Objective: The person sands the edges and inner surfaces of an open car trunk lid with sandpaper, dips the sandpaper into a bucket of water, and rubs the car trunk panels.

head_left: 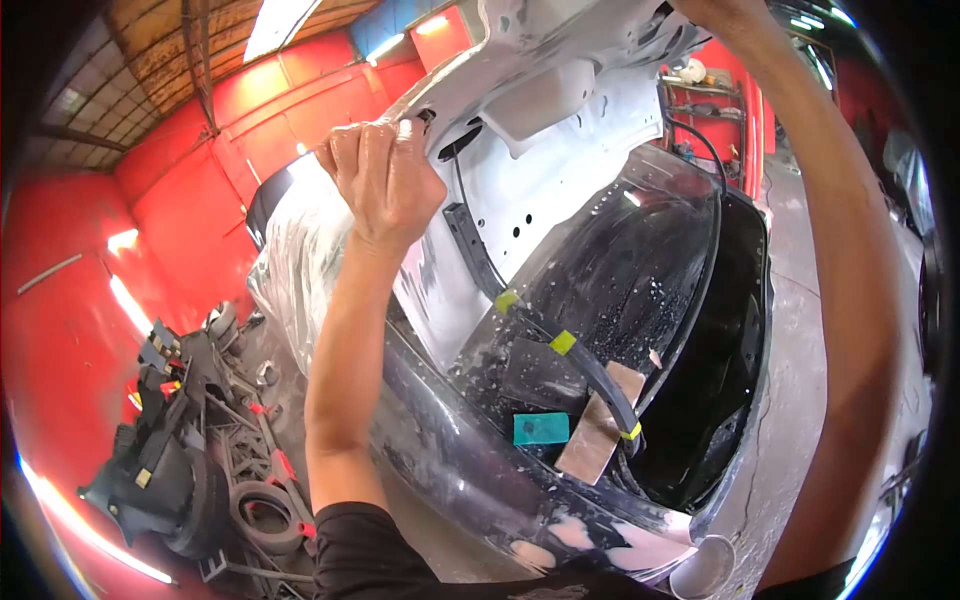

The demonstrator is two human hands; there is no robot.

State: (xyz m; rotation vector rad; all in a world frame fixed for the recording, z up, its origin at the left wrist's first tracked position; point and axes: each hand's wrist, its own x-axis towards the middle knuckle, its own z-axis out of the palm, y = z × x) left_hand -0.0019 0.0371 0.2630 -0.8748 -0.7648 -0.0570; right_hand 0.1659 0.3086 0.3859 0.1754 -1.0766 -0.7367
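Observation:
My left hand [385,185] is closed, its fingers wrapped over the edge of a raised car lid [545,100] with a patchy white and grey underside. At the top edge, my right hand [715,12] reaches the lid's other side; its fingers are mostly out of view. Below the lid, a dusty black car panel [610,270] carries a teal block [541,428] and a flat brown board [590,440]. A dark strip [600,378] with yellow-green tape lies across the board.
Loose car parts and a tyre [268,515] are heaped on the left by a red wall [60,340]. Plastic sheeting [295,270] covers part of the car. Pinkish filler patches mark the near bodywork, beside a round container [703,570]. Shelves [705,110] stand behind.

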